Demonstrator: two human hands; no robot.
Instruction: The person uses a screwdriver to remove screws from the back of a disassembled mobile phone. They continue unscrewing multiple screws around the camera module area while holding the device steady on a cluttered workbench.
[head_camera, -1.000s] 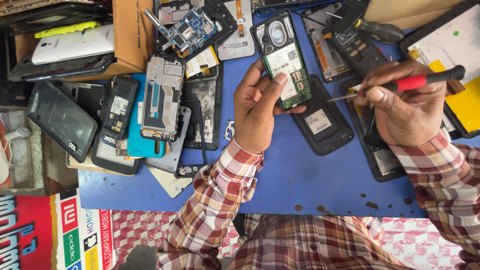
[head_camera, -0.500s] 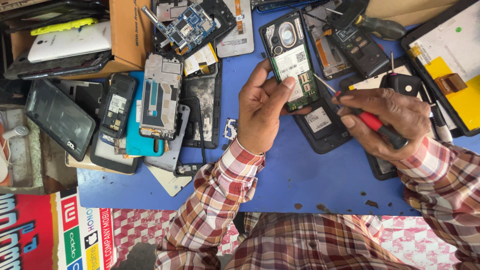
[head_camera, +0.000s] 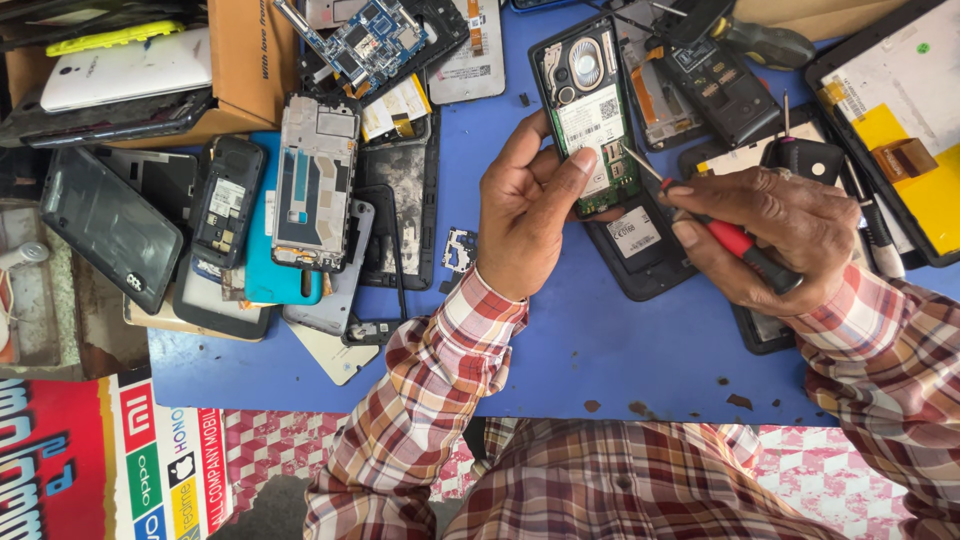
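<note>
**Screwdriver tip at an opened phone**

Near right, the right hand (head_camera: 770, 240) grips a red-handled screwdriver (head_camera: 720, 232). Farther left, the left hand (head_camera: 528, 212) clasps the opened phone (head_camera: 583, 110) above the blue table (head_camera: 560, 350), tip touching its lower right edge.

The right hand (head_camera: 765, 235) hides most of the red screwdriver (head_camera: 735, 242) handle.
</note>
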